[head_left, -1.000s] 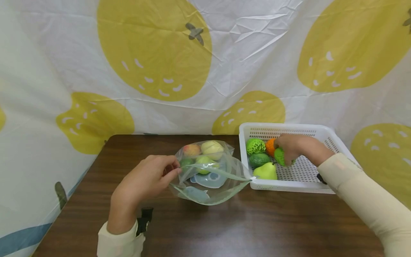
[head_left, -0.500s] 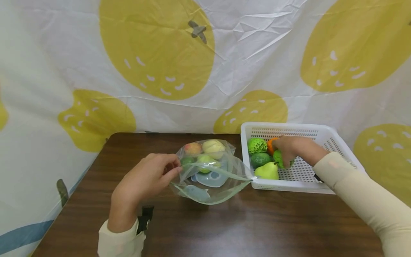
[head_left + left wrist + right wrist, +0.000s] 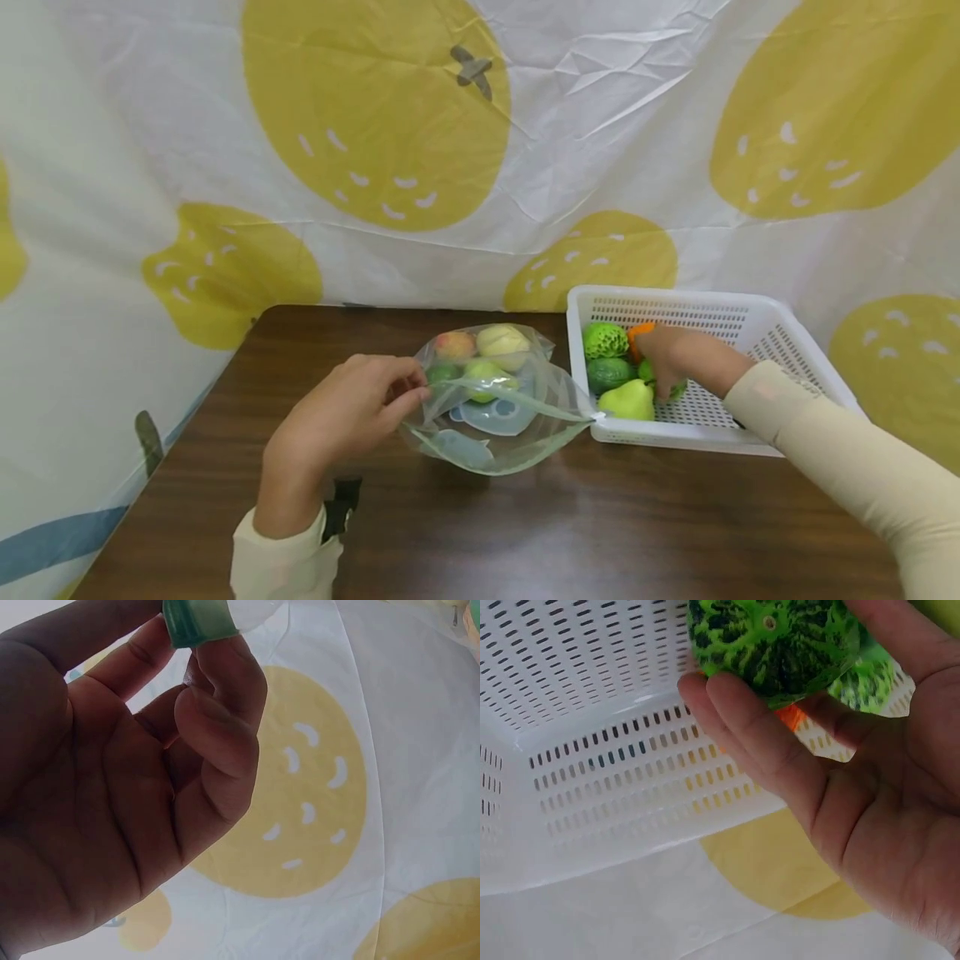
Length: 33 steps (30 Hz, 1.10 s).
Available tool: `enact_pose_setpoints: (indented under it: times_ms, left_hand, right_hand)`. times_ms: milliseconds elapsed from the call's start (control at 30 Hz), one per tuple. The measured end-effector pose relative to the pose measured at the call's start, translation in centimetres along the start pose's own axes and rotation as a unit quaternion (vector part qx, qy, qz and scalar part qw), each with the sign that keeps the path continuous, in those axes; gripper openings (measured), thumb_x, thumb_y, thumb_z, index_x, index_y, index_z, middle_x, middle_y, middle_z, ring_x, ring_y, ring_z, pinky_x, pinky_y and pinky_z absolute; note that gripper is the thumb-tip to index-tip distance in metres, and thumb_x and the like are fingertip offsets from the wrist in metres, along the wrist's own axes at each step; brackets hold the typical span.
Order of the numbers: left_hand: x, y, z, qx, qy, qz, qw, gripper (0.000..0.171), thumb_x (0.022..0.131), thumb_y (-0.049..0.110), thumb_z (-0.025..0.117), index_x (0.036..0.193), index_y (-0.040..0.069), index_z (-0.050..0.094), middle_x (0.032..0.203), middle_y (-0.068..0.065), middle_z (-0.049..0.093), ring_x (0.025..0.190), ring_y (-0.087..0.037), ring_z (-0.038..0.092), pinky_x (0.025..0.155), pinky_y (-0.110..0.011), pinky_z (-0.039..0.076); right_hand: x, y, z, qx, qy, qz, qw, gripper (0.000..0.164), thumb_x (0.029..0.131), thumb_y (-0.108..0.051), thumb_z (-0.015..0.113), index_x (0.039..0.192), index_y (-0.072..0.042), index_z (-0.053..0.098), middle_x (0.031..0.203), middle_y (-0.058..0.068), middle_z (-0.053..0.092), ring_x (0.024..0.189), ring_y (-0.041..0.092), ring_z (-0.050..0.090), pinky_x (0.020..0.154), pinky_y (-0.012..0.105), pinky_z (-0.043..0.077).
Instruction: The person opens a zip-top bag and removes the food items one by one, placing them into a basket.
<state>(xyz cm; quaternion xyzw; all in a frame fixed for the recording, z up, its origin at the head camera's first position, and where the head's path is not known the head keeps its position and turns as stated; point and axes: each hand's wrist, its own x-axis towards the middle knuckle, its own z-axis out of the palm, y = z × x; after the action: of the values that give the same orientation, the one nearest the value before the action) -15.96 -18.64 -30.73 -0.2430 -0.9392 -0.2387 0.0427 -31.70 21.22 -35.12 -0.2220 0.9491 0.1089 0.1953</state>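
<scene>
My left hand [image 3: 352, 404] pinches the left edge of the mouth of a clear zip bag [image 3: 495, 467] with a green rim. In the left wrist view, the bag's green edge [image 3: 202, 626] sits between the thumb and fingertips. Inside the bag lie several fruits: a reddish peach-like one [image 3: 454, 345], a pale yellow one [image 3: 502, 342] and green ones. Over the white basket [image 3: 682, 429], my right hand [image 3: 686, 357] holds a green knobbly custard apple [image 3: 776, 645] between thumb and fingers. The hand covers much of that fruit in the head view.
Left in the basket are another bumpy green fruit [image 3: 606, 340], a dark green avocado-like one [image 3: 609, 375], a light green pear [image 3: 628, 402] and an orange one [image 3: 639, 335]. The brown table [image 3: 487, 542] meets a lemon-printed cloth [image 3: 420, 267] at the back.
My right hand has shifted slightly within the basket and covers more of the green fruit. The left hand keeps its grip on the bag's edge. The head view has drifted a little.
</scene>
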Motion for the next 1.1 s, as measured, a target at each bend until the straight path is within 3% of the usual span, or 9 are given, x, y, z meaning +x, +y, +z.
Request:
enact_pose_setpoints:
  times_ms: [200, 433, 700, 933, 1100]
  left_hand:
    - [0.2, 0.1, 0.1, 0.001, 0.001, 0.003, 1.0, 0.008, 0.098, 0.018, 0.065, 0.094, 0.016, 0.072, 0.079, 0.009, 0.067, 0.07, -0.005, 0.058, 0.069, -0.03, 0.05]
    - [0.2, 0.1, 0.1, 0.003, -0.001, 0.004, 1.0, 0.008, 0.098, 0.018, 0.066, 0.093, 0.016, 0.072, 0.079, 0.009, 0.067, 0.07, -0.004, 0.058, 0.069, -0.029, 0.05]
    - [0.2, 0.1, 0.2, 0.004, -0.002, 0.004, 1.0, 0.008, 0.098, 0.018, 0.066, 0.093, 0.016, 0.072, 0.079, 0.009, 0.067, 0.07, -0.004, 0.059, 0.069, -0.029, 0.05]
    - [0.2, 0.2, 0.1, 0.003, 0.001, -0.002, 1.0, 0.008, 0.098, 0.018, 0.066, 0.093, 0.015, 0.072, 0.079, 0.009, 0.067, 0.07, -0.005, 0.058, 0.069, -0.03, 0.05]
    - [0.2, 0.3, 0.1, 0.001, -0.001, -0.005, 1.0, 0.008, 0.098, 0.018, 0.065, 0.094, 0.015, 0.072, 0.08, 0.009, 0.067, 0.071, -0.005, 0.059, 0.07, -0.03, 0.051]
  right_hand:
    - [-0.1, -0.2, 0.4, -0.028, 0.014, 0.006, 0.999, 0.077, 0.06, -0.027, 0.099, 0.117, 0.001, 0.055, 0.101, 0.016, 0.06, 0.096, 0.03, 0.061, 0.091, 0.048, 0.055]
    - [-0.4, 0.3, 0.0, 0.017, 0.009, 0.02, 1.0, 0.084, 0.064, -0.026, 0.096, 0.127, 0.008, 0.053, 0.107, 0.02, 0.065, 0.102, 0.036, 0.063, 0.093, 0.05, 0.054]
    - [-1.3, 1.0, -1.1, 0.062, 0.023, 0.029, 0.997, 0.103, 0.068, -0.033, 0.094, 0.142, 0.014, 0.04, 0.132, 0.033, 0.057, 0.121, 0.049, 0.056, 0.101, 0.057, 0.047]
    - [-3.7, 1.0, -4.2, 0.067, 0.065, 0.03, 0.995, 0.082, 0.08, -0.028, 0.087, 0.141, 0.009, 0.046, 0.135, 0.031, 0.057, 0.119, 0.047, 0.057, 0.095, 0.056, 0.05]
    - [-6.3, -0.6, -6.7, 0.078, 0.119, 0.026, 0.989, 0.071, 0.085, -0.028, 0.082, 0.139, 0.002, 0.049, 0.133, 0.028, 0.057, 0.116, 0.042, 0.059, 0.094, 0.057, 0.049]
